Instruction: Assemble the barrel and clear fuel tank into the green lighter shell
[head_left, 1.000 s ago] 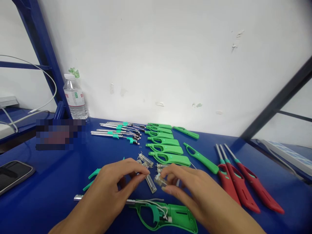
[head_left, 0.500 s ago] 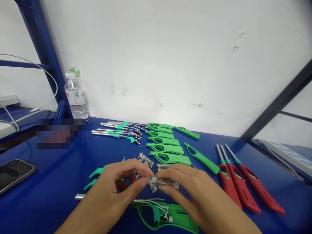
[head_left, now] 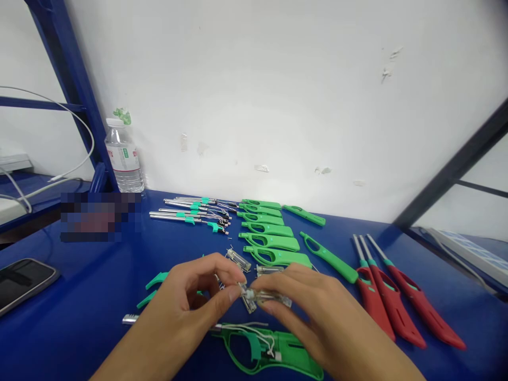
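Left hand (head_left: 184,301) has met clear tank (head_left: 265,296) in right hand (head_left: 315,299); left fingers pinching end fitting (head_left: 243,289), right pinching body. Two-handed work now, forward of tabletop's (head_left: 115,275) back edge.

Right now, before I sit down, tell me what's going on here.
A person's right hand holds a clear cartridge, with the left hand at its left end; whether that hand grips anything is unclear. Nearer the person, an open green casing with white wires inside lies on the blue table. Beyond the hands lie more green casings and several metal tubes; three red lighters lie to the right.
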`<state>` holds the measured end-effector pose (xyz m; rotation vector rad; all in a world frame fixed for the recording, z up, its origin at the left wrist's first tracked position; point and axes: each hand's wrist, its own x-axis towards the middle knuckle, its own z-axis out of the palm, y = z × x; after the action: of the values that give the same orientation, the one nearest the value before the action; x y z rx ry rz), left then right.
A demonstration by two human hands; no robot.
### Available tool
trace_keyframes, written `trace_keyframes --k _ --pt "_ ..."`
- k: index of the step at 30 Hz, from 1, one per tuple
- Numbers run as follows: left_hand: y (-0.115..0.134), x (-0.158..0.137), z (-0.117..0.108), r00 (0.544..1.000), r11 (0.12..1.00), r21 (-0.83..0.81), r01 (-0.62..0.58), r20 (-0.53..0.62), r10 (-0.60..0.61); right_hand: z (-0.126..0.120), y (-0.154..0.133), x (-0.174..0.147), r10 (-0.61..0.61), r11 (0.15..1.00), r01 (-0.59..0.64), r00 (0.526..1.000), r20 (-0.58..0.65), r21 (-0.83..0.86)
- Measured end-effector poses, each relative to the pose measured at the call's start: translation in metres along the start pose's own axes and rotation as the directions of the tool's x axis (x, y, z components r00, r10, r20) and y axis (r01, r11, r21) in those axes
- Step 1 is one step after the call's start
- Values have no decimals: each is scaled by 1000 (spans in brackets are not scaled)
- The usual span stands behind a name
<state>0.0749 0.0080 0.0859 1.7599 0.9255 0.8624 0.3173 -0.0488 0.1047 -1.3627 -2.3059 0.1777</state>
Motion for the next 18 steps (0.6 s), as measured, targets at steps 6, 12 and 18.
trace_keyframes --k 6,12,18 --pt "-5 2 3 998 999 29 26 -58 -25 -3 -3 2 3 1000 -3 1000 23 1" --pt "-11 1 5 997 998 -40 57 -44 -58 -2 -2 7 -33 998 35 999 34 -48" --pt "-22 -3 4 995 971 -221 94 36 -88 9 -2 12 -112 982 110 994 -10 -151"
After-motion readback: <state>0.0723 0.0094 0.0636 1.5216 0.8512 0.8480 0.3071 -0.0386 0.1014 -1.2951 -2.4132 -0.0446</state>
